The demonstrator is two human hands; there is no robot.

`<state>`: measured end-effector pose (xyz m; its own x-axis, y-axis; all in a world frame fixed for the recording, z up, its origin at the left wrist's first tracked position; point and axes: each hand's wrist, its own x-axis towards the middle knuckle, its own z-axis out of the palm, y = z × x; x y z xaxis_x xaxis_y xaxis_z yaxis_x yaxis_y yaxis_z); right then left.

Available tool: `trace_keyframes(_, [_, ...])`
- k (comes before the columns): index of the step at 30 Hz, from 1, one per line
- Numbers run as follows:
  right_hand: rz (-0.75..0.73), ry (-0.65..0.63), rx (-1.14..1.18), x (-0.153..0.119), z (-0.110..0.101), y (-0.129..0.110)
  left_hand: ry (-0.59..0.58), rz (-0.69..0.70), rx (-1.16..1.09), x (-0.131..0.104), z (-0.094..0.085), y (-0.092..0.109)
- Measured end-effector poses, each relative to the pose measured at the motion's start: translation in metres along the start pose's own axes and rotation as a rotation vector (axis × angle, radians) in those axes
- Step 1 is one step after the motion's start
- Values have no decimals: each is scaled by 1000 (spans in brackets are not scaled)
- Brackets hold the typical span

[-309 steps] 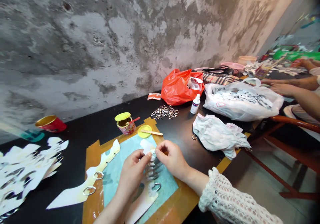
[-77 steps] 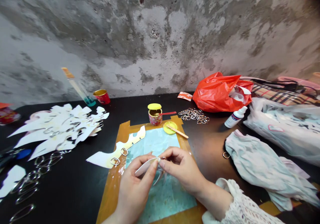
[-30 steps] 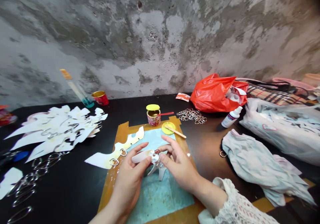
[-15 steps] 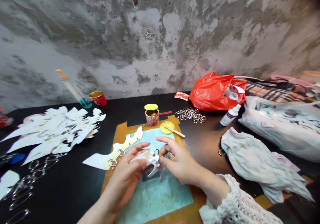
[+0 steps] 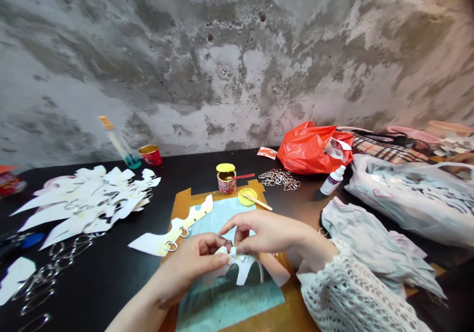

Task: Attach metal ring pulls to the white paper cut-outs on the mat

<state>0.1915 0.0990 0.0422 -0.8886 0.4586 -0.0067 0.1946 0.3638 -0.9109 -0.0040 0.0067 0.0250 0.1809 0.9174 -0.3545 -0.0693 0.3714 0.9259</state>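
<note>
Between my hands is a white cut-out strap piece (image 5: pixel 243 271) with curved notches, raised above a pale blue sheet (image 5: pixel 229 302). My left hand (image 5: pixel 194 263) pinches its left part between thumb and fingers. Closed over the piece's upper edge is my right hand (image 5: pixel 259 230), its fingertips close to the left ones. A small metal ring (image 5: pixel 228 244) shows at the fingertips; which hand touches it I cannot tell. On the left of the sheet lies a similar white piece (image 5: pixel 181 229) with yellowish patches and two metal rings, one being this D-shaped ring (image 5: pixel 171 246).
Behind the sheet stand an open tin (image 5: pixel 226 183) and a yellow lid (image 5: pixel 247 196) bearing a wooden stick. A heap of white cut pieces (image 5: pixel 96 198) lies left, metal rings (image 5: pixel 279 178) back right. Rightward are a white bottle (image 5: pixel 332 181), a red bag (image 5: pixel 311 149) and cloth (image 5: pixel 365 243).
The white piece has turned, so its notched edge now hangs downward and its right end shows. My right hand has moved up and over it, nearer my left fingertips. The camera view has shifted slightly.
</note>
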Motion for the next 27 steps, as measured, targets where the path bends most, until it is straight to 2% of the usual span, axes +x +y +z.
trace_keyframes(3, [0, -30, -125, 7, 2, -3, 74, 51, 97, 3, -2, -7])
trace_keyframes(5, [9, 9, -153, 9, 5, -2, 123, 64, 169, 6, -4, -11])
trace_keyframes(7, [26, 110, -126, 9, 10, 1, 168, 97, 228, 9, -6, -13])
trace_keyframes(10, [30, 341, -81, 7, 20, 8, 213, 165, 342, 13, -9, -14])
trace_keyframes(12, [31, 489, -84, 4, 28, 14, 224, 165, 423, 15, -10, -13])
trace_keyframes(14, [41, 570, -100, 2, 37, 20, 235, 155, 469, 16, -10, -13])
trace_keyframes(20, [-6, 631, -177, -2, 56, 29, 283, 185, 535, 21, -11, -22])
trace_keyframes(27, [-35, 674, -191, -1, 60, 31, 316, 237, 634, 21, -12, -31])
